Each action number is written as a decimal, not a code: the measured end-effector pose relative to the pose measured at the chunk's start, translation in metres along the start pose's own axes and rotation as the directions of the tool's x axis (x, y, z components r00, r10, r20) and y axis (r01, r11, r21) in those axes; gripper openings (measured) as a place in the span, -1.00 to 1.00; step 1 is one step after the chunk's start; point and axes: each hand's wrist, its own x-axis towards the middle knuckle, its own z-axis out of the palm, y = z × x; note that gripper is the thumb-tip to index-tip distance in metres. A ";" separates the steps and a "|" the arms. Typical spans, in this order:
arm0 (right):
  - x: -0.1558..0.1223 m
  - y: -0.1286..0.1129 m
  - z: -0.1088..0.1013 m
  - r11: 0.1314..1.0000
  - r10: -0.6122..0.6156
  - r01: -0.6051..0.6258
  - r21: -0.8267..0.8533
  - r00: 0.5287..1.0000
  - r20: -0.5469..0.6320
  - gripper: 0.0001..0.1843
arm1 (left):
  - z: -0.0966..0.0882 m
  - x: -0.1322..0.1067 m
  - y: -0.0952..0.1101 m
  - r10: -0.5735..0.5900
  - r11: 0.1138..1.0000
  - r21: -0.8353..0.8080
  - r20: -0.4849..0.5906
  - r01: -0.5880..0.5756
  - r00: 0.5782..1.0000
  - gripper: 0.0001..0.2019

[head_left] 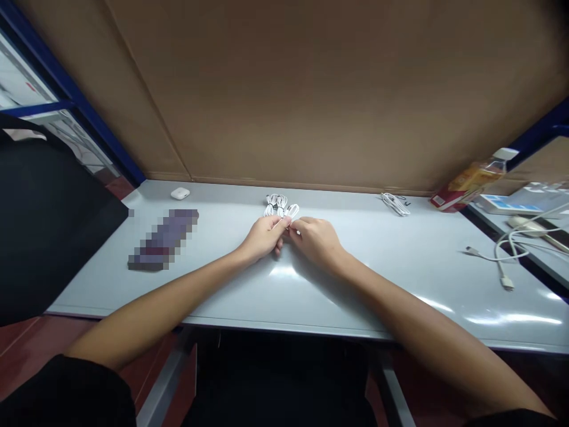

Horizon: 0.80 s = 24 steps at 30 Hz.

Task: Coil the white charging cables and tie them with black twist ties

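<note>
A: In the head view, what are the hands doing?

B: Both meet at the middle of the grey table (pixel 400 267). The left hand (pixel 262 237) has its fingers curled, pinching a loop of the white cable bundle (pixel 280 207) between thumb and forefinger. The right hand (pixel 316 237) is curled too, its fingertips closing on the same strand just beside the left thumb. Both are grasping the cable, neither is slack.

A: And the bundle itself?

B: It lies on the table just beyond the knuckles, coiled, near the cardboard wall (pixel 311 89) that backs the table. Only its near loop is lifted into the fingers.

A: What else sits around that bundle?

B: To its left, a small white earbud case (pixel 180 193) close to the wall, and nearer the front a dark flat object (pixel 162 240), blurred, so I cannot tell what it is. To its right, a second coiled white cable (pixel 395 203) by the wall, then a bottle (pixel 471 181) lying at the table's right end. A loose white charging cable (pixel 498 258) trails in over the right edge.

A: Room to move?

B: Bare tabletop lies between the hands and the front edge, and on either side of the forearms.
</note>
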 end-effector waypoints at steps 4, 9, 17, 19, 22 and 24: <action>-0.001 0.000 0.004 0.997 0.009 -0.005 0.071 0.998 -0.055 -0.73 | 0.000 -0.002 0.002 -0.006 0.997 0.077 -0.011 0.007 1.000 -0.58; 0.001 0.001 -0.003 0.884 0.158 -0.123 0.451 0.987 -0.041 -0.75 | 0.000 -0.006 0.008 0.066 0.981 0.184 -0.023 -0.060 0.998 -0.64; 0.005 0.009 -0.010 0.713 0.254 -0.246 0.656 0.964 0.085 -0.84 | 0.002 -0.008 0.008 0.139 0.955 0.264 -0.004 -0.133 0.990 -0.64; 0.006 0.011 -0.011 0.703 0.253 -0.250 0.666 0.963 0.094 -0.84 | 0.001 -0.009 0.007 0.157 0.945 0.289 0.004 -0.151 0.988 -0.65; 0.007 0.012 -0.012 0.713 0.244 -0.237 0.660 0.966 0.084 -0.83 | 0.001 -0.010 0.008 0.151 0.942 0.303 0.004 -0.145 0.989 -0.66; 0.006 0.010 -0.013 0.726 0.241 -0.229 0.648 0.968 0.071 -0.84 | 0.002 -0.011 0.009 0.137 0.944 0.302 -0.003 -0.130 0.991 -0.67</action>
